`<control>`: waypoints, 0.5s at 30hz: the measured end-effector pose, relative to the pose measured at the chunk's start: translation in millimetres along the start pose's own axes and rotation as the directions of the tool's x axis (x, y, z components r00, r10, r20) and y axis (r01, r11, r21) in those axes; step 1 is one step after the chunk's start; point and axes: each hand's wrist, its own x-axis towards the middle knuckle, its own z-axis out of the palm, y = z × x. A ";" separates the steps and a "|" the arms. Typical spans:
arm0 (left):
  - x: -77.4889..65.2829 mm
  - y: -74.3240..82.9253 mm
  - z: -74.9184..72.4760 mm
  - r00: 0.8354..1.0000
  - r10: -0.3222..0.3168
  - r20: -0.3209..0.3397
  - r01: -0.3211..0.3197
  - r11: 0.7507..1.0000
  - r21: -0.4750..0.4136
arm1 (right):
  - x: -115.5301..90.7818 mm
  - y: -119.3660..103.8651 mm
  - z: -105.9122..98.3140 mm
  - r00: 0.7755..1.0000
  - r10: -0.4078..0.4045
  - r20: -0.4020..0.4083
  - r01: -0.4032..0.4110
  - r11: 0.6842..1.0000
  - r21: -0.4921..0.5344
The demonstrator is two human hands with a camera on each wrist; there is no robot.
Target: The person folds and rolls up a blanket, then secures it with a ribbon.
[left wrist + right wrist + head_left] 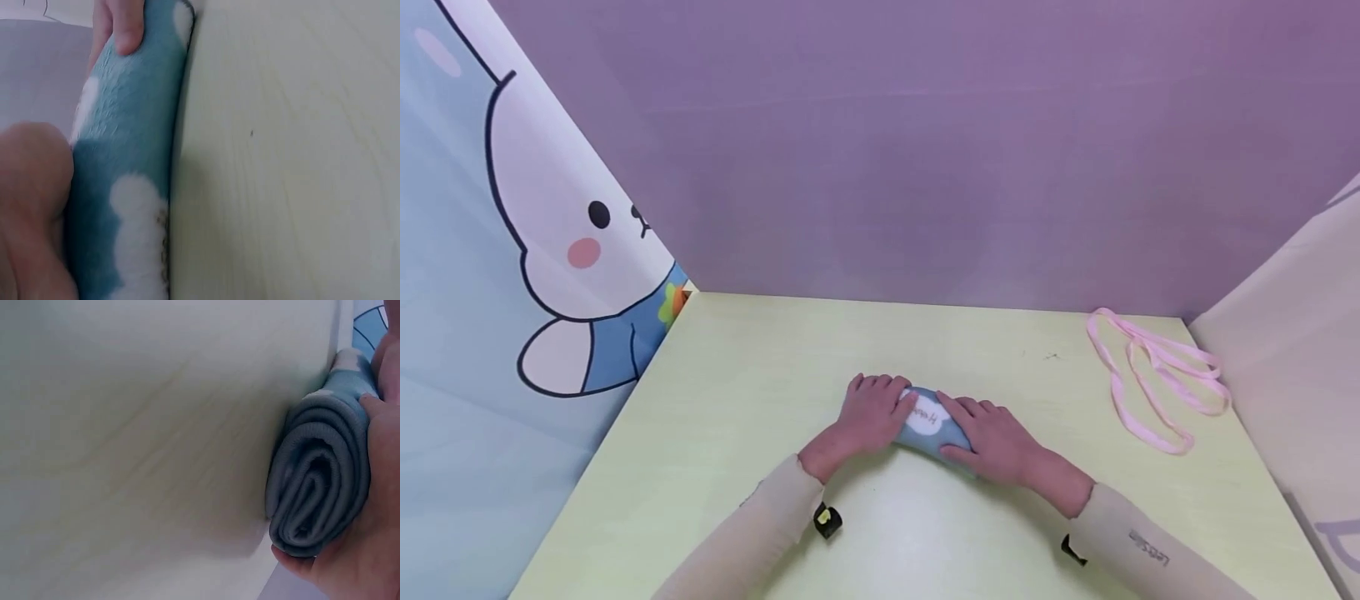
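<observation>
A blue towel [931, 425] with white cloud shapes and some lettering lies rolled up on the table. Over its left end, my left hand [871, 414] grips the roll, fingers reaching to the far side and thumb along the top. My right hand [996, 442] holds the other end the same way. The right wrist view shows that end of the towel [319, 481] as a flattened spiral of layers, with the right hand [369, 506] curled round it. In the left wrist view the towel [134, 125] runs along the tabletop, part of the left hand [34, 212] beside it.
A pink ribbon-like strap [1116, 392] lies in loose loops at the right of the pale table [760, 358]. Behind stands a purple panel [925, 167]. A rabbit-printed cloth [565, 267] hangs at the left, and a whitish sheet [1292, 333] at the right.
</observation>
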 end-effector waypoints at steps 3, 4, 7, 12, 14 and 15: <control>0.0 -5.5 1.5 0.999 0.047 0.000 -0.047 0.998 -0.039 | -2.5 -0.8 -0.6 1.000 0.006 -0.002 -0.006 1.000 -0.018; -0.1 -6.7 2.3 0.998 0.063 -0.013 -0.063 0.996 -0.055 | -3.5 -1.9 -0.7 1.000 0.016 -0.006 -0.017 1.000 -0.023; -2.6 -8.6 1.0 0.989 0.120 -0.089 -0.126 0.990 -0.059 | -6.8 -6.8 0.8 0.998 0.061 -0.021 -0.061 0.998 -0.034; -16.1 -10.9 -9.4 0.951 0.195 -0.241 -0.185 0.981 0.065 | -9.6 -16.2 6.1 0.994 0.095 -0.057 -0.097 0.995 -0.031; -25.4 -8.7 -16.2 0.937 0.198 -0.287 -0.170 0.978 0.119 | -9.4 -18.4 7.2 0.993 0.092 -0.071 -0.094 0.995 -0.021; -30.4 -6.9 -19.1 0.934 0.186 -0.306 -0.150 0.979 0.136 | -9.3 -19.2 7.4 0.993 0.091 -0.075 -0.092 0.996 -0.015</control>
